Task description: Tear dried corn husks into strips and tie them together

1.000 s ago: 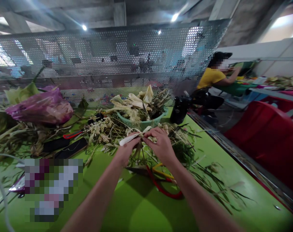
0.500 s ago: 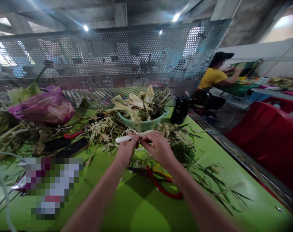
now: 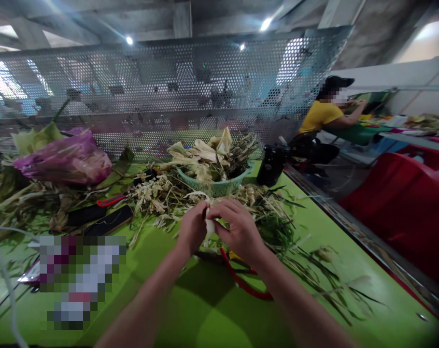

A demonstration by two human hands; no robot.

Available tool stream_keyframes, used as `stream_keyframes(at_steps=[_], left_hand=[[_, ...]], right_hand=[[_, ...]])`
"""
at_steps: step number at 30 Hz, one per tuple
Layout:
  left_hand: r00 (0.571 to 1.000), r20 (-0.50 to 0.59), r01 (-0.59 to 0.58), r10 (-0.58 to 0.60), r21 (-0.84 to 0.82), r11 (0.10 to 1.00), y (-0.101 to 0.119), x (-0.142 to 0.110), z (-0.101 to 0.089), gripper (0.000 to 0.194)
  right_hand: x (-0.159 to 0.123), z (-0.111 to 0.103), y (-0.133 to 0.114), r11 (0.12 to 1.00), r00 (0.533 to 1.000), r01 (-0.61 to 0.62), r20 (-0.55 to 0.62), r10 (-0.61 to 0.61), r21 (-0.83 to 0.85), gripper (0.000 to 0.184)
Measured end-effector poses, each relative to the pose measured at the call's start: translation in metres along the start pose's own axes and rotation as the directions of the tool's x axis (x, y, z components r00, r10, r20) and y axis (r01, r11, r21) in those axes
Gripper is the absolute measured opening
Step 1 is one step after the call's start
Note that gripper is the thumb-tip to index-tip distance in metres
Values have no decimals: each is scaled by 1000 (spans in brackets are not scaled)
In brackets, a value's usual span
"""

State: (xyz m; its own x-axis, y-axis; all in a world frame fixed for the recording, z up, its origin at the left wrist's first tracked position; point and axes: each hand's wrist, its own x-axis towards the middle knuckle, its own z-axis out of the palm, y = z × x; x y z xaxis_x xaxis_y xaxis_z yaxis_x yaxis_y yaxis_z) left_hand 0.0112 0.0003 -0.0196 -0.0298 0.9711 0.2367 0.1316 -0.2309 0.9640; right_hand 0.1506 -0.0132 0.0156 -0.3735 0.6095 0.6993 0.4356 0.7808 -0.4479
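Both hands meet over the green table, in front of a basket. My left hand [image 3: 193, 226] has its fingers closed on a pale strip [image 3: 210, 226], perhaps dried husk. My right hand [image 3: 234, 223] pinches the same strip from the other side, thumb and forefinger close to my left fingertips. The strip's white end hangs down between the hands; its gripped part is hidden by my fingers. Just below, a pair of scissors [image 3: 243, 285] with red and yellow handles lies on the table, partly covered by my right wrist.
A green basket [image 3: 219, 187] heaped with dried leaves stands behind my hands, with plant scraps [image 3: 159, 195] around it. Left are a purple bag [image 3: 65, 159], a red-handled cutter [image 3: 111, 200] and dark flat pieces [image 3: 108, 221]. A black bottle [image 3: 272, 165] stands right. Another person [image 3: 318, 116] sits beyond.
The white strip, which pointed left across my left hand, now hangs down between both hands. My right fingers have moved left, up against my left fingers.
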Motion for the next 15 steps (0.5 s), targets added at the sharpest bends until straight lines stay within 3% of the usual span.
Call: stream_keyframes(at_steps=[3, 7, 15], left_hand=[[996, 58, 80, -73, -135, 988, 3, 5, -1, 10], [967, 142, 252, -210, -435, 865, 4, 8, 2, 12], [929, 271, 371, -253, -659, 655, 15, 3, -3, 20]], right_hand=[[0, -4, 6, 991, 988, -102, -104, 111, 85, 11], [2, -7, 13, 961, 966, -210, -116, 233, 180, 9], [1, 0, 24, 950, 967, -200, -107, 231, 240, 6]])
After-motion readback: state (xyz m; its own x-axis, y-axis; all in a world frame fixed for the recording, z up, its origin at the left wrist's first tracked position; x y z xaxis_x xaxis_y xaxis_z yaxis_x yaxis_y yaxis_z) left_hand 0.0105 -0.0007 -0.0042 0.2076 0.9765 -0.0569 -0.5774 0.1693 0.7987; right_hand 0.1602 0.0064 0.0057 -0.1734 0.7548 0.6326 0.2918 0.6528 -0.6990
